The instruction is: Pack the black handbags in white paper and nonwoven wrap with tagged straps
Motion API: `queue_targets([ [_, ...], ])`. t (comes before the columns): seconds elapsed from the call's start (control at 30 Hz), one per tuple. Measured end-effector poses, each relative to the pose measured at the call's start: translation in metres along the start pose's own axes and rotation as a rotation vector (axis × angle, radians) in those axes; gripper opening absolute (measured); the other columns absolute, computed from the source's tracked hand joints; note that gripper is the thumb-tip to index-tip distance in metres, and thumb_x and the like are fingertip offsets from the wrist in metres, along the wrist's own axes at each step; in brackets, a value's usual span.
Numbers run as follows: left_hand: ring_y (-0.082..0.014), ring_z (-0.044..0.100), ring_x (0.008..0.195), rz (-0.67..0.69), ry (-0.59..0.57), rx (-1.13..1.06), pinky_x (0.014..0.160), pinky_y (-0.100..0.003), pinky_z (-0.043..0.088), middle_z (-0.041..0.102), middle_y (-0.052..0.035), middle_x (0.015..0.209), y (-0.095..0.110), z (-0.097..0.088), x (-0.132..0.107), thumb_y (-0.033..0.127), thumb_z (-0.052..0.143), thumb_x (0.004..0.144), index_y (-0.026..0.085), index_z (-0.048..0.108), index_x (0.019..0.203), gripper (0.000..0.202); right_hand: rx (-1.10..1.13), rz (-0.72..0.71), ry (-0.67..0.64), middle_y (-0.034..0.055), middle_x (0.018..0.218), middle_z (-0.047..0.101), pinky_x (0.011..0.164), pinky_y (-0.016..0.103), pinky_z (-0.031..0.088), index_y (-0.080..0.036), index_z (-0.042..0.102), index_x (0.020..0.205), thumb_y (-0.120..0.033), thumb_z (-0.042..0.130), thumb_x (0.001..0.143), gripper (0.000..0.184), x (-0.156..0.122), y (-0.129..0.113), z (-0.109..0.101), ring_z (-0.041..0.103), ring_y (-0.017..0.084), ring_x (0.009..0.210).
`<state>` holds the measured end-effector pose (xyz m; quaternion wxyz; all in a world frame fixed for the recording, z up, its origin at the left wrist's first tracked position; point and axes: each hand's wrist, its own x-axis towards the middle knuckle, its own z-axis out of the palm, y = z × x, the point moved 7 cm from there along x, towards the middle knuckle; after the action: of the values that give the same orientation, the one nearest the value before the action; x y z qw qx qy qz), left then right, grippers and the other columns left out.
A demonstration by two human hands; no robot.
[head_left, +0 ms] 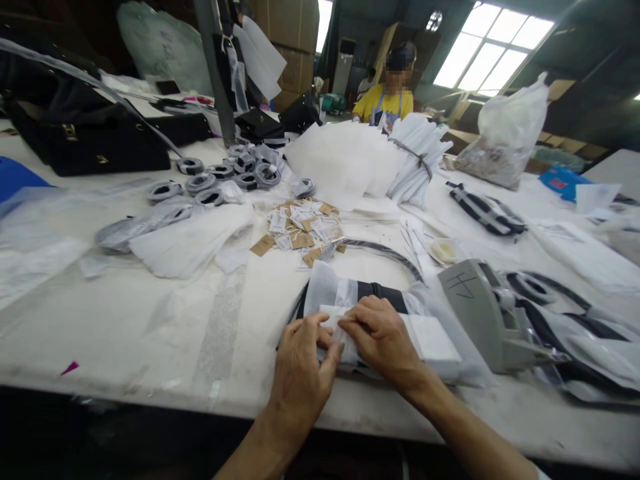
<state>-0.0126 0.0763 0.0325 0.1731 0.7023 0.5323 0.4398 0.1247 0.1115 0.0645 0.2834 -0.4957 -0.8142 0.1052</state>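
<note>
A black bag point(383, 293) lies at the table's front edge, partly covered by white wrapping sheet point(433, 337). Both hands are on this wrapping. My left hand point(304, 357) has curled fingers and a bent thumb closed on the sheet at the bag's left side. Beside it, the thumb and forefinger of my right hand point(377, 333) pinch the same sheet; the fingertips of the two hands nearly meet. A dark strap or handle point(387, 248) arches out behind the bag. Just right of the bag stands a grey tape dispenser point(480, 313) with handwritten letters.
Behind the bag is a pile of paper tags point(303, 230). Wrapped strap coils point(245, 167) and white sheets point(345, 160) lie farther back. Black bags point(95, 143) sit at left, another wrapped bag point(585, 340) at right. A person in yellow point(367, 107) is across the table.
</note>
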Motion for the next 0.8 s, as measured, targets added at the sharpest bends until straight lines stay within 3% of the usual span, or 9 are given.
queue_targets([
  [0.23,-0.021,0.061,0.079,0.1,0.07,0.177,0.083,-0.037,0.047,0.062,0.0004,0.071,0.012,0.0,0.004,0.017,0.055,0.088,0.019,0.05,0.112,0.024,0.08,0.173,-0.005,0.0008,0.073,0.06,0.069,0.031,0.034,-0.02,0.056,0.067,-0.021,0.066,0.085,0.02,0.001,0.017,0.009,0.052,0.018,0.074],
  [0.43,-0.0179,0.061,0.074,0.24,0.04,0.271,0.078,-0.034,0.047,0.063,-0.001,0.075,0.028,-0.003,0.01,0.012,0.051,0.09,0.021,0.057,0.093,0.011,0.067,0.22,-0.027,0.0,0.077,0.06,0.07,0.03,0.034,-0.019,0.056,0.069,-0.015,0.069,0.082,0.019,0.005,0.019,0.013,0.053,0.018,0.076],
  [0.6,-0.0243,0.061,0.112,0.475,0.029,0.401,0.105,-0.046,0.037,0.069,-0.0082,0.113,0.054,-0.003,-0.007,0.013,0.053,0.091,0.018,0.06,0.11,0.021,0.046,0.243,-0.035,-0.0006,0.076,0.06,0.071,0.029,0.035,-0.019,0.057,0.07,-0.014,0.068,0.082,0.017,0.006,0.019,0.014,0.054,0.016,0.074],
  [0.8,-0.0267,0.063,0.108,0.398,-0.125,0.542,0.096,-0.045,0.045,0.069,-0.0089,0.117,0.046,0.016,-0.02,0.023,0.06,0.089,0.017,0.058,0.123,0.035,-0.015,0.248,-0.051,0.0006,0.079,0.062,0.071,0.028,0.038,-0.02,0.06,0.072,-0.017,0.067,0.082,0.012,0.009,0.02,0.016,0.057,0.017,0.076],
])
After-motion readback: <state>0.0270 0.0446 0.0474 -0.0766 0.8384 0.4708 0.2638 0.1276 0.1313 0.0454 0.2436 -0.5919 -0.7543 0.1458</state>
